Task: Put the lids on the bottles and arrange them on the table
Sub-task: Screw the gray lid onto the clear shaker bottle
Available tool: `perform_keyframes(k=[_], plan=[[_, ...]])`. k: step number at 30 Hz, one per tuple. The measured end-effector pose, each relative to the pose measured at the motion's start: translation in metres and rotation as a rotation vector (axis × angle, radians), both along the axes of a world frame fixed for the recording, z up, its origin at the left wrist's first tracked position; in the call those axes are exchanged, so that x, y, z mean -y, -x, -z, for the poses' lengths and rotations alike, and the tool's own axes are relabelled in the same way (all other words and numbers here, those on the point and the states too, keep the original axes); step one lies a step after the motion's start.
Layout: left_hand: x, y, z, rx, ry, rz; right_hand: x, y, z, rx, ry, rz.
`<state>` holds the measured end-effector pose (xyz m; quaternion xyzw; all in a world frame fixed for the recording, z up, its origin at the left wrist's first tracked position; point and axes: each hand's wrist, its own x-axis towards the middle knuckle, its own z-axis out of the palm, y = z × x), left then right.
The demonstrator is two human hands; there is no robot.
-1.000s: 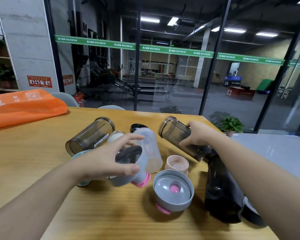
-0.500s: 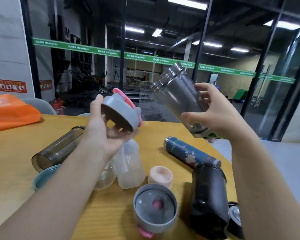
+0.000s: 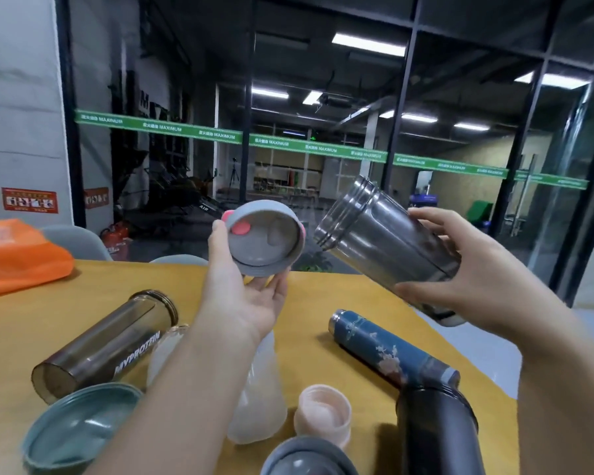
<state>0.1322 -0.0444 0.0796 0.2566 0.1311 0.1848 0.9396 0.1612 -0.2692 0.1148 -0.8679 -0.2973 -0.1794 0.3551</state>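
Now L hand (image 3: pixel 251 296) gripping grey lid (image 3: pixel 263 240), R hand (image 3: pixel 460 279) gripping smoky bottle (image 3: pixel 384 238).

"MYPROTEIN" runs in white capitals along the smoky brown bottle (image 3: pixel 107 347) lying on the counter (image 3: pixel 340 303). The green strip (image 3: pixel 240 137) across the glass wall repeats "MAXIMUM" beside small characters too blurred to read. The red sign (image 3: pixel 30 200) on the wall is illegible.
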Motion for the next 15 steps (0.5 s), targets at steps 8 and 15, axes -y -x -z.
perform_keyframes(k=[8,15], plan=[[0.014,-0.02,0.008,0.067,-0.121,0.151,0.006,-0.018,0.004,-0.035,0.123,0.051],[0.009,-0.034,0.02,0.076,-0.474,0.316,0.005,-0.028,0.006,0.029,0.236,0.054]])
